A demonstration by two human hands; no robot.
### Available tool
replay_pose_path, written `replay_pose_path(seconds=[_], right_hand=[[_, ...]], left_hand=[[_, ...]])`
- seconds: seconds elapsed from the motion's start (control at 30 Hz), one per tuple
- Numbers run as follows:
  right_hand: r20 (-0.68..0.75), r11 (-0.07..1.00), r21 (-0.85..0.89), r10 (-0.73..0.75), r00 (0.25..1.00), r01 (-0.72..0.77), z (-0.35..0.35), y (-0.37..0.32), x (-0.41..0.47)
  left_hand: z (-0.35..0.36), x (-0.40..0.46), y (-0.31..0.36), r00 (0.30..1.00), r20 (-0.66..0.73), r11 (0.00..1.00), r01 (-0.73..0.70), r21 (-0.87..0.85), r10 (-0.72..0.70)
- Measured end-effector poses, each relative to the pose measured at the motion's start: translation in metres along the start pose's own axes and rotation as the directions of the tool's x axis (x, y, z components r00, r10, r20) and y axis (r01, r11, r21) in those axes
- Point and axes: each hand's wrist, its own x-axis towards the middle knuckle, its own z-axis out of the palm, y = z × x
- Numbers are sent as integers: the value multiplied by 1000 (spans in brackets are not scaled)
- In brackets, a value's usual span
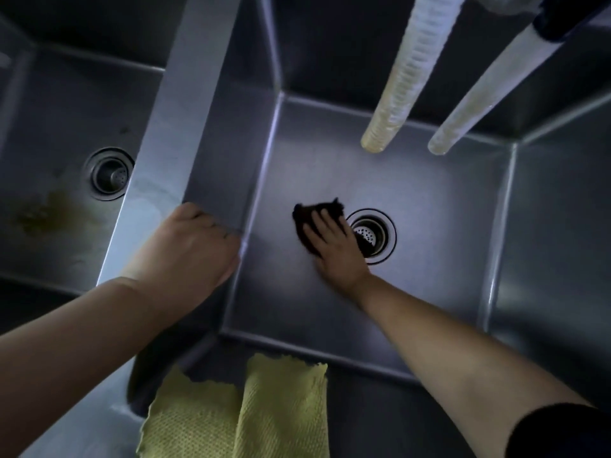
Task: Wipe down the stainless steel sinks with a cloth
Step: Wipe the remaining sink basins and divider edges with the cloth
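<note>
Shiny grey steel makes up two deep sinks that sit side by side. The right sink [429, 226] has a flat floor with a round drain [375, 234] near its middle. A black cloth [309, 216] lies on that floor, touching the left edge of the drain and partly covering it. The right hand [334, 246] lies flat on top of the cloth and presses it down. Its fingers [325, 223] are straight and spread out, not curled around the cloth.

The left hand [190, 246] rests on the steel wall [185, 104] between the two sinks, at the end nearest the person. Its fingers bend over the edge of that wall and hold on to it.

The left sink [59, 127] has its own round drain [110, 175] close to the wall between the sinks. A brown and yellow stain [43, 213] marks its floor, near the drain, toward the near left.

A yellow cloth [238, 411] hangs over the near edge of the right sink, close to its near left corner. It is bumpy and its edge is wavy.

Two pale tubes [406, 77] hang down over the far side of the right sink. Their open ends are yellowish and do not touch the floor.
</note>
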Motion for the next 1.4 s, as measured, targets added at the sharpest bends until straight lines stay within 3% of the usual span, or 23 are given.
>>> replay_pose_path(seconds=[0.17,0.3,0.47,0.67,0.9,1.0,1.1,1.23,1.33,1.4], right_hand=[[154,936,-70,-331,931,344,-2,8,-67],[229,900,-133,-380,896,415,4,10,-79],[276,876,-144,-411,869,461,15,-10,-12],[146,973,-169,-135,980,159,7,-5,96],[9,968,-170,191,982,-187,-23,75,144],[-28,923,-153,352,935,-352,-29,112,115],[-38,827,-36,560,828,-561,-34,128,72],[-126,731,16,679,723,-683,-39,107,3],[-51,619,2,784,618,-785,-36,74,-49],[26,589,-107,807,590,-801,-34,51,-77]], left_hand=[[-4,0,1,1000,-26,999,-3,-51,1],[-5,0,-1,999,-33,999,-36,-21,36],[0,1,-3,1000,-18,999,-25,-23,24],[3,0,-7,999,20,998,-47,-35,48],[7,-2,-6,996,78,999,-42,-25,43],[5,-1,-6,995,95,999,-30,-19,32],[3,-1,-6,993,112,1000,-24,-3,24],[-4,-1,-5,987,157,1000,-19,-12,21],[-6,-2,-5,979,202,999,-17,-29,23],[-11,-2,-4,974,223,999,-20,-44,30]])
